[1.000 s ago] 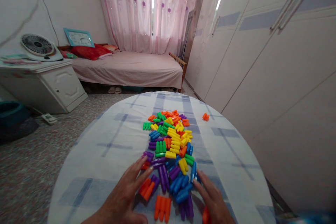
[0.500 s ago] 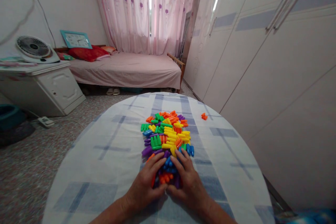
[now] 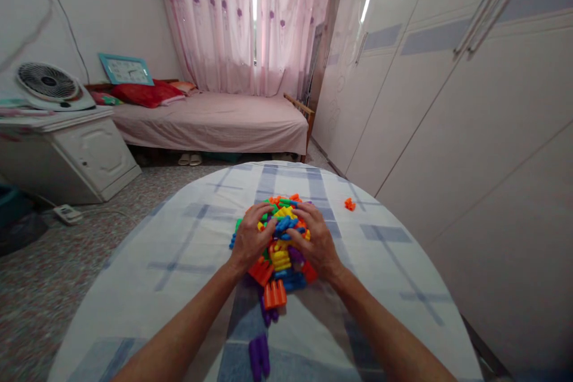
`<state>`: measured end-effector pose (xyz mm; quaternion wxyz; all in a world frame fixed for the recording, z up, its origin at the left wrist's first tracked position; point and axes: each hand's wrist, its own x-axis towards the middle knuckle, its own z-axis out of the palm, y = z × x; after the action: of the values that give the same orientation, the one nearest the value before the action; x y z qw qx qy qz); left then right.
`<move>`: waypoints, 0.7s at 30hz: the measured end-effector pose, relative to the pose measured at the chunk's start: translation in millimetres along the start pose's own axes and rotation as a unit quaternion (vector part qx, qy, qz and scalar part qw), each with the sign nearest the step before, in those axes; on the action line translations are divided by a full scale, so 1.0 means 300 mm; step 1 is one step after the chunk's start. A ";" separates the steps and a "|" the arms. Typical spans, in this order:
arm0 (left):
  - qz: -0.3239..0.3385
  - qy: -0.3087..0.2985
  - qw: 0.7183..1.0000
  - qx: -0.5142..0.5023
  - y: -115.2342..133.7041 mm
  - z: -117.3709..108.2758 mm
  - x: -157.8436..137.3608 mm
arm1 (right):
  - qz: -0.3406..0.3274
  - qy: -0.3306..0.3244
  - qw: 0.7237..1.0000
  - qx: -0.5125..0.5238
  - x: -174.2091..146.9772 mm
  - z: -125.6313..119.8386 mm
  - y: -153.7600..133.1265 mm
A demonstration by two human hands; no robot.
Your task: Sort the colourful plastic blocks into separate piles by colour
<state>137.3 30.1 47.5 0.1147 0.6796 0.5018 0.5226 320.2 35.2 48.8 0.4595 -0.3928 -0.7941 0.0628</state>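
Colourful plastic building blocks (image 3: 280, 259), shaped like joined rounded pegs in yellow, orange, green, blue and purple, lie in a loose heap on the tablecloth. My left hand (image 3: 254, 236) rests over the heap's left side, fingers apart and curved over the pieces. Across from it, my right hand (image 3: 317, 239) lies on the right side with its fingers spread. A blue block (image 3: 285, 225) sits between the two thumbs. Blocks beneath both palms are partly hidden. Nearer me are an orange block (image 3: 274, 295) and a purple block (image 3: 259, 357) apart from the heap.
One orange block (image 3: 350, 205) lies alone at the right of the round table (image 3: 179, 292), which has a white and blue checked cloth. Beyond stand a bed (image 3: 215, 116), a cabinet (image 3: 96, 158) with a fan (image 3: 49, 82), and a wardrobe (image 3: 470, 149) on the right.
Both hands have moved forward, from the heap's near end onto its middle and far part. The heap is more bunched, and a few blocks now show on the near side.
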 end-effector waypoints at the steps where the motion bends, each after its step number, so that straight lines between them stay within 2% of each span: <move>1: -0.012 0.010 1.000 0.003 -0.025 -0.009 0.002 | 0.016 0.013 1.000 -0.015 0.009 -0.020 0.041; 3: -0.040 0.032 0.999 0.005 -0.086 -0.031 -0.004 | 0.071 0.045 0.994 -0.066 0.020 -0.067 0.150; 5: -0.075 0.054 0.996 0.001 -0.156 -0.050 -0.014 | 0.161 0.056 0.975 -0.144 0.023 -0.116 0.283; 9: -0.161 0.080 0.984 -0.009 -0.271 -0.059 -0.032 | 0.378 -0.032 0.882 -0.279 0.026 -0.177 0.525; 11: -0.186 0.069 0.980 -0.011 -0.298 -0.051 -0.036 | 0.423 -0.065 0.853 -0.298 0.034 -0.172 0.596; 12: -0.189 0.060 0.980 -0.006 -0.306 -0.045 -0.037 | 0.422 -0.073 0.852 -0.301 0.042 -0.159 0.619; 14: -0.175 0.044 0.983 0.024 -0.320 -0.034 -0.041 | 0.372 -0.093 0.877 -0.288 0.066 -0.116 0.642; 17: -0.091 0.003 0.988 0.123 -0.356 -0.018 -0.054 | 0.269 -0.145 0.925 -0.227 0.117 -0.026 0.643; 19: -0.020 -0.034 0.979 0.201 -0.387 -0.011 -0.067 | 0.218 -0.176 0.945 -0.171 0.151 0.037 0.632; 21: 0.010 -0.064 0.963 0.261 -0.410 -0.009 -0.076 | 0.179 -0.196 0.957 -0.118 0.179 0.093 0.613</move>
<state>67.0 68.7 -48.5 -0.0399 0.7234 0.6050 0.3303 388.2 204.7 -15.1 0.2260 -0.5600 -0.7871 0.1257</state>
